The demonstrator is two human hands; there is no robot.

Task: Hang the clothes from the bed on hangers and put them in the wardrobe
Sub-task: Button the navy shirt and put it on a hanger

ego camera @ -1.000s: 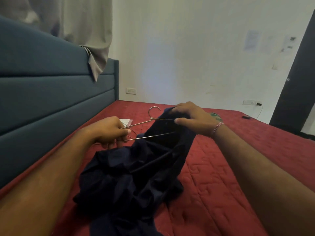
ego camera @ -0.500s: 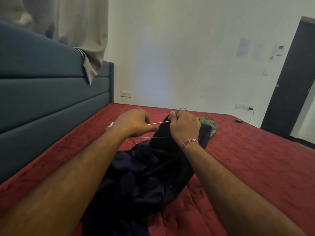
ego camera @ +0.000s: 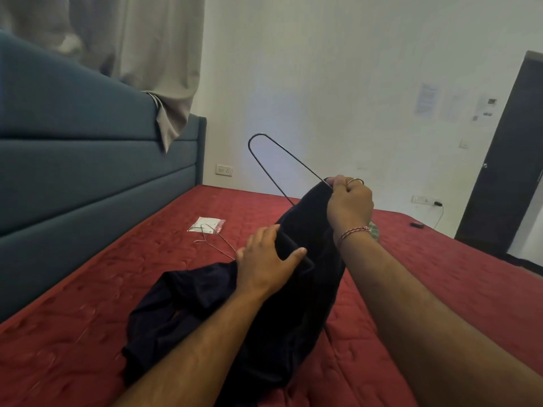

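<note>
A: Holding it by the neck, is that right? The right hand (ego camera: 349, 205) looks curled tight round the top of the thin dark wire hanger (ego camera: 274, 160), just under the hook.

B: Yes. The fingers are closed on the wire together with the upper edge of the dark navy cloth garment (ego camera: 264, 304). My reading is that the high grip lets the cloth hang down, so its weight helps it slide along the wire.

A: And the bare end of the hanger?

B: One shoulder loop sticks up and to the left of that fist, clear of the cloth. The other side is hidden inside the garment, so I cannot tell how far it is threaded.

A: What is the left hand (ego camera: 269, 264) doing?

B: It lies on the fabric below and left of the right fist, fingers fairly straight, thumb spread out across a fold. It presses and steadies; I see no pinch. Probably it is tensioning the cloth so the free loop can be worked in.

A: Where is the garment compared with the grip?

B: Mostly beneath it. It drops from the right fist, passes under the left palm, and bunches on the red quilted bed cover (ego camera: 117, 289) towards the person.

A: Anything else nearby?

B: A second, pale wire hanger (ego camera: 216, 240) lies on the cover beyond the left hand, partly over a small white plastic packet (ego camera: 207, 224).
</note>
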